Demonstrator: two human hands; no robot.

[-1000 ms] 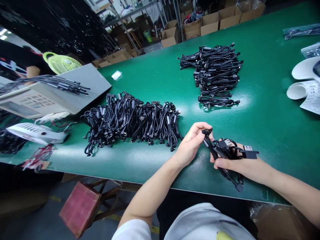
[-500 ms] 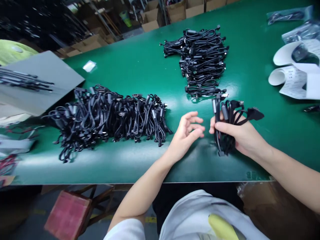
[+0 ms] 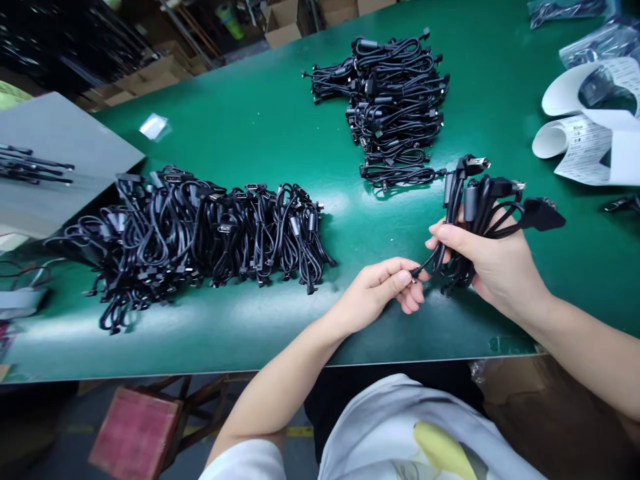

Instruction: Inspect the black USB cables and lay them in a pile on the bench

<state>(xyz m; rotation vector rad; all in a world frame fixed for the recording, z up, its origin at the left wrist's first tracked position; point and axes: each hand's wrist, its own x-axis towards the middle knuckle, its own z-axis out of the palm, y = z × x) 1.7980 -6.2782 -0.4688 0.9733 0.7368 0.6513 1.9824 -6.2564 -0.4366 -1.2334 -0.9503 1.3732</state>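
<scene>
Several bundled black cables (image 3: 455, 200) with metal-tipped plugs are gripped in my right hand (image 3: 505, 260), raised over the green table's front part. A wide flat black connector (image 3: 543, 215) sticks out to the right of that hand. My left hand (image 3: 383, 290) pinches a small plug end (image 3: 415, 273) of one of these cables between thumb and fingers, just left of the bunch. Beyond my right hand lies a stack of tied black cables (image 3: 400, 100). A larger heap of similar cables (image 3: 215, 230) spreads over the table to the left of my hands.
Curled white printed paper (image 3: 575, 157) and clear plastic bags (image 3: 600, 43) lie at the right. A grey board (image 3: 60, 160) with thin black cables on it stands at the left. Below the table's front edge is a red-topped stool (image 3: 135, 430). Cardboard boxes (image 3: 285, 23) stand behind the table.
My left hand has moved right and down and closed on one cable's plug end. My right hand has lifted and tilted the bunch slightly to the right. The view has shifted a little.
</scene>
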